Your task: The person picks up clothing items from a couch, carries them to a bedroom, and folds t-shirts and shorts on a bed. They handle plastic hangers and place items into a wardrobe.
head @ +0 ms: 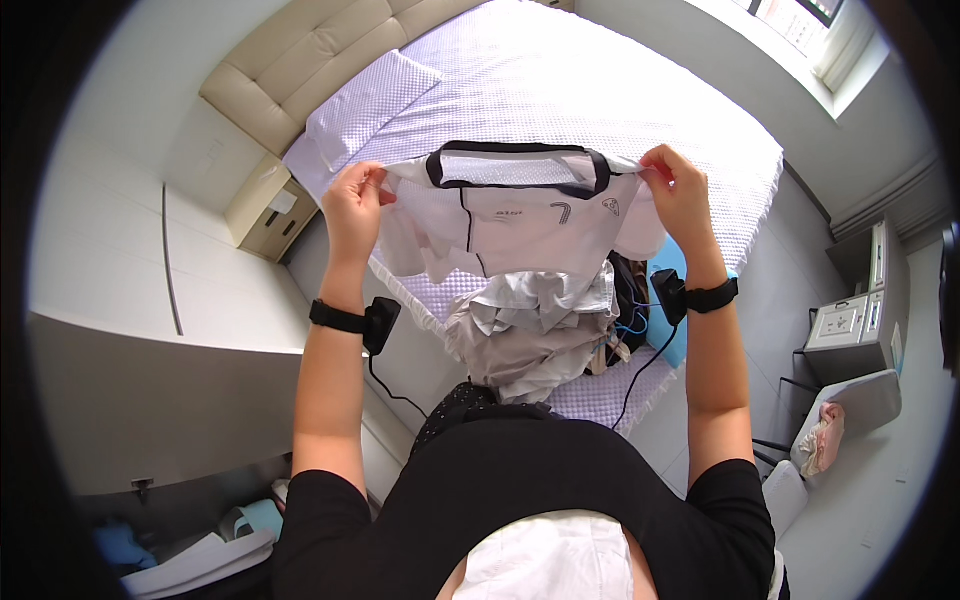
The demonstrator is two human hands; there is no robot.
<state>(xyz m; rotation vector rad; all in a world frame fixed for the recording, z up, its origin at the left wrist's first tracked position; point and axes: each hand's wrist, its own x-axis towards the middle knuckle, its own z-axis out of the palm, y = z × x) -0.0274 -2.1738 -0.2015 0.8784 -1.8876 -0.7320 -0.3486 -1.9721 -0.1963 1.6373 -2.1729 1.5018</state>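
Note:
A white shirt (540, 232) with a dark neckband and small dark print hangs spread between my hands. My left hand (354, 196) pinches one shoulder of it, and my right hand (675, 184) pinches the other. The shirt's neck opening faces up, and the bedspread shows through it. Below its lower edge lies a heap of crumpled grey and beige clothes (532, 330) on the near end of the bed. Darker garments (630, 300) with blue cords lie at the right of that heap. A strapped black device sits on each of my wrists.
The bed (600, 82) has a quilted lilac spread, a pillow (375, 97) and a padded headboard (300, 67). A nightstand (274, 214) stands at the left, near a white cabinet (225, 277). At the right are a chair (862, 405) with pink cloth and a small cabinet (847, 322).

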